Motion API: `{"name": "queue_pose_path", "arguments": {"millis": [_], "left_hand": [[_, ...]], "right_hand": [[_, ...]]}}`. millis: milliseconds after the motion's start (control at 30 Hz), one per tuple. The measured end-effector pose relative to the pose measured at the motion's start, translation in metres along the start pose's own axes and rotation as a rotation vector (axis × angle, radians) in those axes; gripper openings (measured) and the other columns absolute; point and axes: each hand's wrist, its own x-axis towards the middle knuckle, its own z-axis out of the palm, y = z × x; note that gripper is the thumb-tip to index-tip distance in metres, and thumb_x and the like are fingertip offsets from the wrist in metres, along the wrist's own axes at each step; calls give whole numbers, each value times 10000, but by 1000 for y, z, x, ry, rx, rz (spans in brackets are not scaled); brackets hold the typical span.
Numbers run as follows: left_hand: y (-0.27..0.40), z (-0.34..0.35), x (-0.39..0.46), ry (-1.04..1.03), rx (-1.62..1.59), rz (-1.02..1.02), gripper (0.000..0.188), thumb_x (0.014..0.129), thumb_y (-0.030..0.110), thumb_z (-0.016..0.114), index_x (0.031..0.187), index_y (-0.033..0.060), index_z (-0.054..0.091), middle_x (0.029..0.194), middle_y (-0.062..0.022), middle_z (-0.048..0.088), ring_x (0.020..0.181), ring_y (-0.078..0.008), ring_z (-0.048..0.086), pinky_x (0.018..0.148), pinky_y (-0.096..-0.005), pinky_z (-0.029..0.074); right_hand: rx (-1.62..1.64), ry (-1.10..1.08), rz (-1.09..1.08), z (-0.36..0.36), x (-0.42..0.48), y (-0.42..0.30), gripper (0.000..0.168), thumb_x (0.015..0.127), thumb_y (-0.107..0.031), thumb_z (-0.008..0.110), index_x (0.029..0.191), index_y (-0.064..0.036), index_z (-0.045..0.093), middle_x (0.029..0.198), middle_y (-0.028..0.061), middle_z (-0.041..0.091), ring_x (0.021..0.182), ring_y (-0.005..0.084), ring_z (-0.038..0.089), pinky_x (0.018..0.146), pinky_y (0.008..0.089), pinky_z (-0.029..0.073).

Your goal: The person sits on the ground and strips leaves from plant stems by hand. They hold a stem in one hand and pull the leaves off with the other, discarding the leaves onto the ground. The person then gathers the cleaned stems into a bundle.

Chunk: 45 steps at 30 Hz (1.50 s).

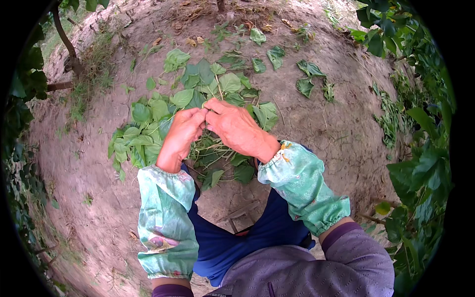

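Note:
My left hand (188,127) and my right hand (236,128) meet at the fingertips above a pile of picked green leaves (143,137). Both pinch a small yellow-green bit of plant stem (203,105), mostly hidden by the fingers. Just beyond the knuckles, a pale brown stem (218,86) stands among broad leaves (230,82); its lower end is hidden behind my right hand. Beneath my wrists lies a bundle of thin cut stems (209,148), with a few leaves (243,173) nearer my knees.
Wilted leaves (275,57) lie scattered on the cracked bare soil (334,118). Leafy branches (426,167) crowd the right side. At the upper left a thin trunk (66,41) rises from grass. A wooden piece (239,211) shows between my legs.

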Motion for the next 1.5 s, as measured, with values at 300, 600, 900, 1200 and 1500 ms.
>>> {"name": "queue_pose_path", "arguments": {"millis": [300,600,900,1200,1500], "left_hand": [[-14,0,18,-10,-16,-80,150,948,110,546,865,32,643,682,31,537,509,-37,407,431,-216,282],[-24,12,22,102,-320,49,162,1006,175,553,948,53,642,690,43,525,533,-41,406,465,-201,302],[-11,19,6,-38,-769,192,267,1023,265,570,1079,11,631,785,-7,553,631,-89,459,590,-244,379],[-7,15,7,-121,-555,240,130,976,167,634,1008,40,631,830,-7,613,653,-88,511,609,-235,409],[-5,15,8,-149,-254,139,159,924,101,691,1028,28,597,776,-22,641,588,-89,584,522,-219,448]], "right_hand": [[-194,-102,-24,10,-6,7,206,703,2,643,904,4,601,1018,137,555,912,322,607,758,437,512],[-187,227,-147,11,1,5,171,760,-16,653,921,-11,597,987,123,573,886,324,630,723,423,513],[1098,212,453,14,7,16,107,967,-104,631,974,3,642,824,47,689,629,96,618,570,271,510],[1542,144,650,3,-3,36,129,948,-116,655,1033,-18,654,864,37,666,689,125,637,626,273,517],[1323,106,722,-5,-1,42,100,913,-73,671,993,-14,671,799,31,663,640,107,617,559,248,476]]}}
